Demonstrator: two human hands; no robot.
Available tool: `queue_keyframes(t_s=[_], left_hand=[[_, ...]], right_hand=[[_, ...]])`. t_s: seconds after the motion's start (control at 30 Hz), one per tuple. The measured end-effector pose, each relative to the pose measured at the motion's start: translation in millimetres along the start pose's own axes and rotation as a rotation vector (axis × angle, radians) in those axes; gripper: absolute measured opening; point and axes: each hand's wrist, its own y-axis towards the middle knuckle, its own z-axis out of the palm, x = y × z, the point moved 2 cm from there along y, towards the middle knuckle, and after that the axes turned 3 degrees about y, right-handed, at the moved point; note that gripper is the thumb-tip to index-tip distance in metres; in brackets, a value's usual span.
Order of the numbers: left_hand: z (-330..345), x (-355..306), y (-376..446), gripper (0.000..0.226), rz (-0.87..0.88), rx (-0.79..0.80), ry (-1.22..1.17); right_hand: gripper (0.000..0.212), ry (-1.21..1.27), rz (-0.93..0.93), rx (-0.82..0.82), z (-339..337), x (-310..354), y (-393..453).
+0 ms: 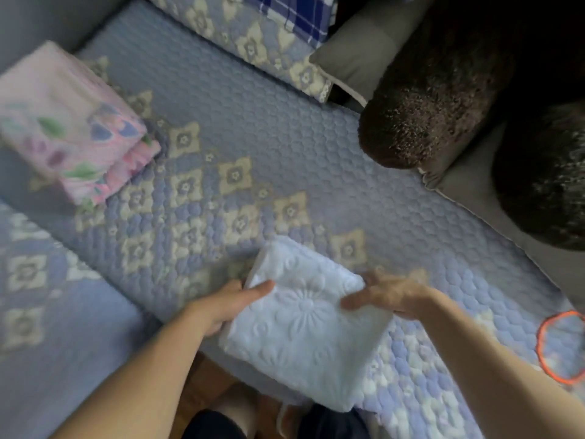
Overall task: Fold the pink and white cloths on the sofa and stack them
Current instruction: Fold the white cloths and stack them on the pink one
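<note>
A folded white cloth [304, 327] with an embossed flower pattern lies near the sofa's front edge. My left hand [228, 304] grips its left edge, thumb on top. My right hand [389, 296] holds its right edge, thumb on top and fingers blurred behind it. A folded pink floral cloth [66, 122] sits at the far left of the sofa seat, well apart from both hands.
The sofa [285, 147] wears a blue quilted cover with cream flower motifs. Two dark furry cushions [443, 90] and grey pillows lie at the right. A blue plaid cloth [294, 14] is at the back. An orange ring [560, 346] lies at the right edge.
</note>
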Motion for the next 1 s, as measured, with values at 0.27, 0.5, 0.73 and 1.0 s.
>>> queue_keyframes(t_s=[0.27, 0.5, 0.73, 1.0], left_hand=[[-44, 70, -198, 0.120, 0.273, -0.145, -0.018], [-113, 61, -323, 0.124, 0.783, -0.614, 1.194], [-253, 90, -350, 0.070, 0.472, -0.478, 1.201], [-376, 3, -371, 0.045, 0.577, -0.938, 1.140]], right_hand=[[0.049, -0.995, -0.263, -0.014, 140, 138, -150], [0.034, -1.536, -0.621, -0.008, 289, 240, -189], [0.022, -1.500, -0.624, 0.157, 386, 319, -150], [0.041, -1.542, -0.958, -0.304, 381, 456, -81]])
